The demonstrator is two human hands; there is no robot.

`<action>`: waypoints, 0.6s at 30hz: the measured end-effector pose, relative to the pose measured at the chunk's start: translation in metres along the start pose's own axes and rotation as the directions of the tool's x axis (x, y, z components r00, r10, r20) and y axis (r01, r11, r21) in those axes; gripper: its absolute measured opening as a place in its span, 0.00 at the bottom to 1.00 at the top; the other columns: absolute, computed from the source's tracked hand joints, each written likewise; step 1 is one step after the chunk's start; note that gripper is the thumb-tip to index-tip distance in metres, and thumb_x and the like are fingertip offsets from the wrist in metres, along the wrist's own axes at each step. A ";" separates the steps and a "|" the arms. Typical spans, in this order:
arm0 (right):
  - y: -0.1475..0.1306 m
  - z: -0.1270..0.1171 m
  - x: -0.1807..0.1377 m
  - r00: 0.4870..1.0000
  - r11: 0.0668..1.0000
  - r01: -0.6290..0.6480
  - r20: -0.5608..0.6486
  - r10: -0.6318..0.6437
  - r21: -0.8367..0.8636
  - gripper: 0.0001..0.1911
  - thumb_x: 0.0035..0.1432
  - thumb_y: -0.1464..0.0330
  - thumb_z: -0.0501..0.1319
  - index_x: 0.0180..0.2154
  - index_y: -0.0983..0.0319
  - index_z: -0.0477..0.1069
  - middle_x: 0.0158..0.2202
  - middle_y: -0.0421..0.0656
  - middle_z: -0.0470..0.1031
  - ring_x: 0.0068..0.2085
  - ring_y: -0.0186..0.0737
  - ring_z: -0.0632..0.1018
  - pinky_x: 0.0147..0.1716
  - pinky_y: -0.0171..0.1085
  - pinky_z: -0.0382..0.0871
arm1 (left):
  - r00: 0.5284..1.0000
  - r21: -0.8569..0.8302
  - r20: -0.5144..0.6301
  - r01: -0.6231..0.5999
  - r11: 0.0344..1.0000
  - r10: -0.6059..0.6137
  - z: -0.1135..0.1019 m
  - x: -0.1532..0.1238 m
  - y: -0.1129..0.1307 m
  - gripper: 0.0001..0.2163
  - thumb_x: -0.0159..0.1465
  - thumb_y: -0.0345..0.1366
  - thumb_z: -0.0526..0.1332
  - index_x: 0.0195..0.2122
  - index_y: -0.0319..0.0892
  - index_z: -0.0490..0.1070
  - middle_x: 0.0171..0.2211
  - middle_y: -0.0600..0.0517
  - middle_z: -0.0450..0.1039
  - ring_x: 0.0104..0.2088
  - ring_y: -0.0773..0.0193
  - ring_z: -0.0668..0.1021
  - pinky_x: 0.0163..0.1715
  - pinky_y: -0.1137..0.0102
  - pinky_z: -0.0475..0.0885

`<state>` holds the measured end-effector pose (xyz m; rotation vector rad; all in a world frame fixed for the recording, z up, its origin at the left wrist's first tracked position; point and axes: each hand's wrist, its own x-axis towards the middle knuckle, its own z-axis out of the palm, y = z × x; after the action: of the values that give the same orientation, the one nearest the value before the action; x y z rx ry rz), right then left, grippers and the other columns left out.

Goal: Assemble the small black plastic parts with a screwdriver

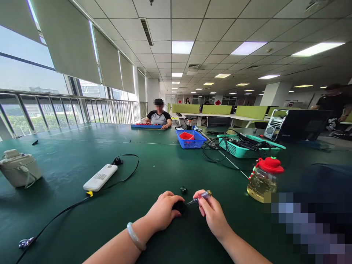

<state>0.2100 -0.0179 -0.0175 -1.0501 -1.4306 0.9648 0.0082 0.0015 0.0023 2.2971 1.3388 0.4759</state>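
Black object (180, 207) is clasped by the left hand (162, 211) at the green table (115, 223); a screwdriver-like tool (205, 194), tip directed at it, is pinched by the right hand (213, 214). Just beyond, a small dark part (183, 190) is seen.

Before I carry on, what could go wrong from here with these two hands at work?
The tool in the right hand points at the black object, so a slip might jab the left hand holding it. The small dark piece lies loose just beyond and could be knocked away. A wide swing rightward might tip the red-lidded jar of liquid.
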 end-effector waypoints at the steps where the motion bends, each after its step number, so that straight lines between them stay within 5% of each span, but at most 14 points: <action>1: -0.001 0.000 0.000 1.000 1.000 0.007 -0.003 -0.007 -0.013 0.19 0.63 0.52 0.52 0.36 0.61 0.70 0.19 0.34 0.54 0.21 0.33 0.58 0.20 0.33 0.54 | 1.000 0.002 0.001 -0.003 1.000 0.003 0.000 0.000 0.000 0.20 0.57 0.34 0.64 0.52 0.52 0.72 0.49 0.49 0.71 0.51 0.56 0.71 0.57 0.61 0.64; 6: -0.010 -0.001 0.001 0.994 0.977 0.102 -0.009 -0.106 -0.185 0.18 0.63 0.55 0.52 0.34 0.61 0.71 0.20 0.35 0.59 0.20 0.34 0.61 0.21 0.33 0.57 | 0.999 0.013 0.013 -0.034 0.999 0.034 -0.001 0.001 0.001 0.21 0.57 0.34 0.64 0.53 0.50 0.71 0.48 0.49 0.73 0.53 0.57 0.70 0.57 0.62 0.63; 10: -0.017 -0.001 0.002 0.984 0.931 0.170 0.003 -0.178 -0.323 0.17 0.62 0.57 0.53 0.34 0.61 0.73 0.26 0.42 0.72 0.25 0.38 0.71 0.26 0.35 0.65 | 0.999 0.034 0.019 -0.043 0.998 0.043 -0.002 0.001 0.001 0.21 0.57 0.34 0.64 0.53 0.49 0.71 0.48 0.49 0.73 0.53 0.57 0.70 0.57 0.62 0.63; 14: -0.016 -0.002 0.005 0.985 0.936 0.155 -0.023 -0.171 -0.316 0.17 0.61 0.56 0.55 0.33 0.61 0.74 0.30 0.46 0.77 0.30 0.43 0.76 0.30 0.37 0.69 | 0.999 0.053 0.017 -0.051 0.997 0.051 -0.001 0.001 0.000 0.21 0.58 0.35 0.63 0.54 0.50 0.70 0.49 0.49 0.73 0.53 0.56 0.70 0.57 0.61 0.63; 18: -0.010 -0.007 0.007 0.984 0.959 0.125 -0.089 -0.152 -0.255 0.19 0.60 0.54 0.56 0.33 0.62 0.74 0.25 0.44 0.72 0.24 0.40 0.71 0.24 0.36 0.65 | 0.998 0.064 0.010 -0.068 0.996 0.067 -0.001 0.001 0.000 0.20 0.59 0.35 0.63 0.54 0.50 0.70 0.48 0.50 0.74 0.54 0.56 0.69 0.57 0.60 0.62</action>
<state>0.2153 -0.0136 -0.0055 -1.1484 -1.5402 0.6289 0.0080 0.0025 0.0028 2.4007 1.2940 0.4506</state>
